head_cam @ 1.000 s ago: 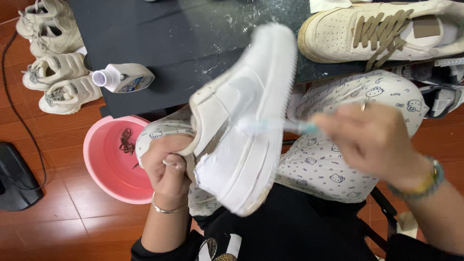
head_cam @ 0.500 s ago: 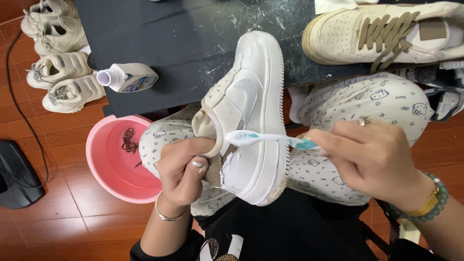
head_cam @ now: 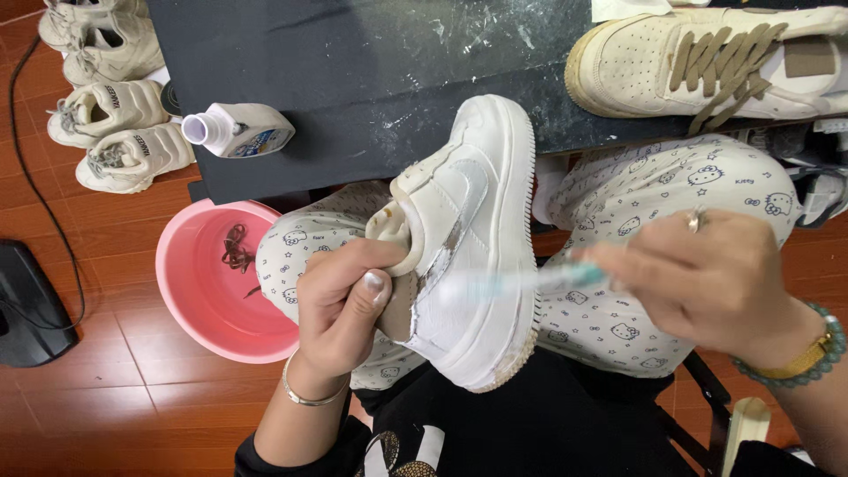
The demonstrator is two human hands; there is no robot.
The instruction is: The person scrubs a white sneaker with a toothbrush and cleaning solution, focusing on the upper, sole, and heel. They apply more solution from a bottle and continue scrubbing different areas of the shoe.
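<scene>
The shoe point(head_cam: 477, 238) is a white low-top sneaker with a thick ribbed sole and a silvery swoosh-shaped patch on its side. It has no laces, and its pale collar is folded outward. It is held over the person's lap, toe pointing away toward the dark tabletop point(head_cam: 353, 71), side panel turned up.

The left hand point(head_cam: 349, 305) is closed around the shoe's heel and collar, thumb pressed on the folded lining, a thin bangle at the wrist.

The right hand point(head_cam: 715, 283) is closed on the handle of a toothbrush point(head_cam: 521, 283), which is blurred; its head lies against the shoe's side near the silvery patch.

A pink basin point(head_cam: 190, 265) with a dark lace in it stands on the floor just left of the knee. A bottle point(head_cam: 238, 131) lies on the tabletop edge, and a beige laced sneaker point(head_cam: 707, 62) rests at the top right.
</scene>
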